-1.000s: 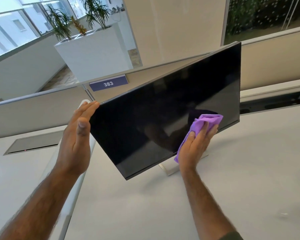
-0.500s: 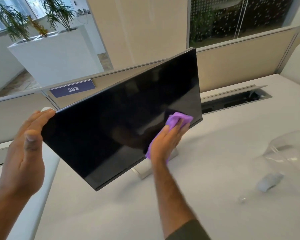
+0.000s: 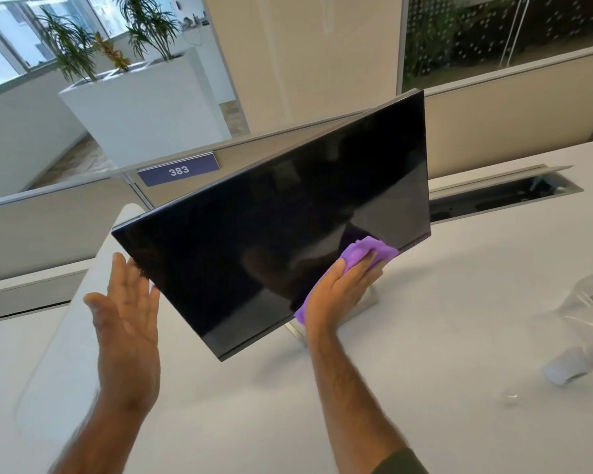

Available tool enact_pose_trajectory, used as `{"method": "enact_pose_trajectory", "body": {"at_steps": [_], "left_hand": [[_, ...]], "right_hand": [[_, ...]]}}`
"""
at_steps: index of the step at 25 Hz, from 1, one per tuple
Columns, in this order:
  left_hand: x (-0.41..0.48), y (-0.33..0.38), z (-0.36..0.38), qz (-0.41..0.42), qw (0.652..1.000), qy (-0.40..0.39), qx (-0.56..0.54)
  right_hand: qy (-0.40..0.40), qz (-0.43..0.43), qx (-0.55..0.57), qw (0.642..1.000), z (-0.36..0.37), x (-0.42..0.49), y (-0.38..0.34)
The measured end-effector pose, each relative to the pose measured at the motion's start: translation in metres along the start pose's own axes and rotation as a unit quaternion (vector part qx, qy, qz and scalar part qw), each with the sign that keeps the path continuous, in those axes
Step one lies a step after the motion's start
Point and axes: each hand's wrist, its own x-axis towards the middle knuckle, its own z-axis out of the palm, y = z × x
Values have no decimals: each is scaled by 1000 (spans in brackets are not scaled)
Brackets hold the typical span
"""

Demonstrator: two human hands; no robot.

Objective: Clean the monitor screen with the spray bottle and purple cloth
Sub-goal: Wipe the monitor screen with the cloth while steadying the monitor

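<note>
- The monitor [image 3: 288, 220] stands on the white surface [image 3: 459, 319] on a pale stand [image 3: 370, 299], its dark screen switched off and glossy, showing faint reflections.
- The right hand [image 3: 339, 289] is pressed flat against the lower right part of the screen with the purple cloth [image 3: 374, 251] under its fingers; the cloth bunches out above the fingertips and a corner of it hangs below the palm.
- The fingers of that hand are only loosely curled over the cloth, pinning it to the glass rather than gripping it in a fist.
- The left hand [image 3: 127, 316] is spread open, palm turned toward the monitor's left edge, fingers straight and holding nothing; its fingertips are just beside the lower left edge of the frame, and I cannot tell whether they touch it.
- Off to the right on the surface sits something clear and blurred, likely the spray bottle [image 3: 575, 340], well apart from both hands.
- Behind the monitor runs a beige partition [image 3: 510, 131] with a purple plate reading 383 [image 3: 178, 171], and beyond it a white planter [image 3: 144, 111] with green plants.
</note>
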Motion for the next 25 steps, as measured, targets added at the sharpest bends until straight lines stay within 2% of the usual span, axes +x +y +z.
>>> {"method": "enact_pose_trajectory", "body": {"at_steps": [1, 2, 3, 5, 6, 7, 9, 11, 13, 15, 17, 19, 20, 21, 23, 25], "left_hand": [[2, -2, -3, -6, 1000, 0, 1], [2, -3, -7, -15, 1000, 3, 7], [3, -1, -7, -19, 1000, -1, 6], [3, -1, -7, -27, 1000, -4, 5], [3, -1, -7, -29, 1000, -7, 6], [4, 0, -7, -31, 999, -12, 8], [3, 1, -8, -31, 999, -18, 14], [2, 0, -8, -29, 999, -16, 13], [2, -1, -8, -31, 999, -13, 8], [2, -1, -7, -29, 999, -23, 4], [1, 0, -4, -28, 999, -30, 4], [-3, 1, 0, -26, 999, -27, 1], [-4, 3, 2, -29, 999, -35, 6], [-4, 6, 4, -34, 998, -47, 14], [-3, 15, 5, -46, 996, -67, 26], [-2, 16, 3, -37, 997, -64, 22]], "right_hand": [[-84, 125, 31, 988, 21, -23, 21], [-189, 189, 42, 963, 39, -46, 49], [-240, 201, 64, 947, 54, -73, 71], [-266, 122, 7, 956, 77, -126, 95], [-290, 84, 20, 953, 86, -151, 96], [-309, 16, 27, 950, 92, -169, 97], [-353, -169, 11, 920, 101, -180, 116], [-343, -286, 21, 894, 105, -164, 142], [-305, -295, 22, 905, 108, -129, 158], [-263, -216, 21, 940, 113, -84, 173], [-214, -97, 3, 972, 117, -37, 188], [-175, 28, 24, 984, 117, -7, 187], [-164, 44, 33, 985, 118, -5, 180], [-163, 21, 35, 986, 119, -11, 169], [-201, -110, 31, 973, 123, -39, 139], [-245, -278, 38, 928, 125, -73, 111]]}}
